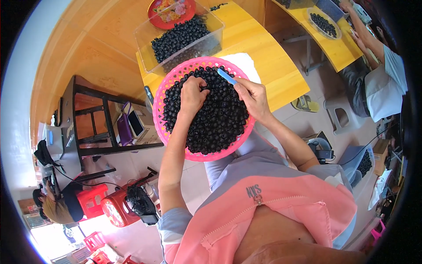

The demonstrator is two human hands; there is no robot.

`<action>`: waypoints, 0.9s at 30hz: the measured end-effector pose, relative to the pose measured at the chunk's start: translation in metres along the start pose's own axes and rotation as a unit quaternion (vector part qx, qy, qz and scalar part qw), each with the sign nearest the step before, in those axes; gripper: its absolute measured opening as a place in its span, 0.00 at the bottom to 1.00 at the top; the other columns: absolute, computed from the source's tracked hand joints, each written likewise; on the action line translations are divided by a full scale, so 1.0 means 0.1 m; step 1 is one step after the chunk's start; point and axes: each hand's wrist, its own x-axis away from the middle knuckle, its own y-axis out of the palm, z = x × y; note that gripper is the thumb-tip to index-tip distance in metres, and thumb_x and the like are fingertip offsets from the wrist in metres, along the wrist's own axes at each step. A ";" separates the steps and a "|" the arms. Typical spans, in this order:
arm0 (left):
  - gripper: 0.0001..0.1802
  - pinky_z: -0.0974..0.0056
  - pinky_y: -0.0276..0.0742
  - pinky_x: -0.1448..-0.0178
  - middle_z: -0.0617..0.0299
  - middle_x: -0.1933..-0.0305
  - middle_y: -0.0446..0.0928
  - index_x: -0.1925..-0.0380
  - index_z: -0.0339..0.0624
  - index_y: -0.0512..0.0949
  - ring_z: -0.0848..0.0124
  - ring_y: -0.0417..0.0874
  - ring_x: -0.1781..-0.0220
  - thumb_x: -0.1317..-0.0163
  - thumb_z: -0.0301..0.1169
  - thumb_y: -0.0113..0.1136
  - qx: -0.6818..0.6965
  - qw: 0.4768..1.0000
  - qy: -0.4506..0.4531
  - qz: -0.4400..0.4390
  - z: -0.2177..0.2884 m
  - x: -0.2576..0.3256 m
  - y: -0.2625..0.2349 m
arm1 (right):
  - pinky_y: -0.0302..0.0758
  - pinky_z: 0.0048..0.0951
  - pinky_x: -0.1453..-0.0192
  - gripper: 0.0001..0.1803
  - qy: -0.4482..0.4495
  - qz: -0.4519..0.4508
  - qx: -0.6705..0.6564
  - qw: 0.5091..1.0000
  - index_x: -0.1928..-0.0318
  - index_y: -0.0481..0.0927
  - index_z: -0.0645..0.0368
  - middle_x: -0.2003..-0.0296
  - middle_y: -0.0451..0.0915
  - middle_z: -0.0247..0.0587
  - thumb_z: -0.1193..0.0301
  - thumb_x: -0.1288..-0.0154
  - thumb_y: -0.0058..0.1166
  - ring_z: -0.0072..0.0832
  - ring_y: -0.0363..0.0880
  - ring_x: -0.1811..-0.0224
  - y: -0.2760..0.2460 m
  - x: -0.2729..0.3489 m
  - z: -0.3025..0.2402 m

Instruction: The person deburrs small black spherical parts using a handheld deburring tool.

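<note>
A pink lattice basket [159, 124] sits over my lap, heaped with small black round bead-like pieces [215, 116], some showing a hole. Over the left part of the heap is my left hand [192, 94], thumb and fingers closed in a pinch among the pieces. Whatever lies between those fingertips is too small and hidden to name. My right hand [254, 97] grips a slim light blue tool [226, 76] above the basket's right side. The tool slants up and left over the pieces, and its lower end is covered by my fingers.
Behind the basket, a clear bin [215, 42] of black pieces and a red floral tray [160, 20] stand on a yellow table [263, 57]. A dark shelf [99, 110] is at left. A co-worker [387, 83] sits at right near another yellow table [338, 55].
</note>
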 end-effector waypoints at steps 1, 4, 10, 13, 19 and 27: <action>0.12 0.63 0.74 0.65 0.55 0.73 0.76 0.73 0.35 0.77 0.65 0.78 0.72 0.61 0.23 0.67 -0.007 1.000 0.016 0.004 0.00 0.01 0.01 | 0.66 0.22 0.76 0.14 -0.007 0.002 0.001 1.000 0.62 0.78 0.68 0.81 0.75 0.36 0.67 0.38 0.51 0.18 0.69 0.80 0.00 0.01 0.01; 0.12 0.64 0.73 0.66 0.56 0.73 0.76 0.71 0.36 0.76 0.66 0.77 0.73 0.60 0.21 0.65 -0.002 0.999 0.035 0.004 0.02 0.01 -0.02 | 0.66 0.22 0.75 0.14 0.019 -0.005 0.005 1.000 0.62 0.78 0.68 0.80 0.75 0.37 0.67 0.38 0.51 0.18 0.69 0.80 0.00 0.01 -0.02; 0.14 0.69 0.76 0.65 0.61 0.67 0.79 0.62 0.36 0.77 0.74 0.80 0.67 0.52 0.16 0.58 0.326 0.943 -0.039 -0.055 0.03 0.10 -0.32 | 0.68 0.23 0.73 0.13 0.015 -0.021 0.025 0.999 0.62 0.78 0.68 0.79 0.77 0.39 0.68 0.39 0.52 0.19 0.71 0.78 0.01 0.00 -0.07; 0.12 0.67 0.79 0.58 0.57 0.60 0.77 0.62 0.36 0.76 0.67 0.81 0.62 0.47 0.16 0.54 0.614 0.781 -0.112 -0.037 0.22 0.26 -0.40 | 0.69 0.24 0.72 0.14 0.000 -0.033 0.047 0.998 0.63 0.78 0.68 0.77 0.79 0.42 0.67 0.39 0.52 0.22 0.74 0.77 0.01 0.00 -0.03; 0.12 0.69 0.75 0.53 0.58 0.58 0.76 0.60 0.38 0.74 0.69 0.79 0.57 0.45 0.18 0.53 0.700 0.707 -0.097 -0.039 0.18 0.36 -0.41 | 0.71 0.26 0.71 0.14 -0.033 -0.089 0.102 0.990 0.63 0.79 0.65 0.74 0.80 0.46 0.66 0.40 0.53 0.28 0.77 0.76 0.01 0.00 -0.08; 0.12 0.69 0.74 0.53 0.60 0.59 0.77 0.60 0.38 0.75 0.72 0.78 0.58 0.45 0.19 0.55 0.727 0.681 -0.083 -0.035 0.10 0.37 -0.35 | 0.71 0.26 0.71 0.13 -0.047 -0.100 0.108 0.988 0.63 0.80 0.65 0.73 0.80 0.46 0.67 0.41 0.53 0.29 0.78 0.75 0.03 0.00 -0.04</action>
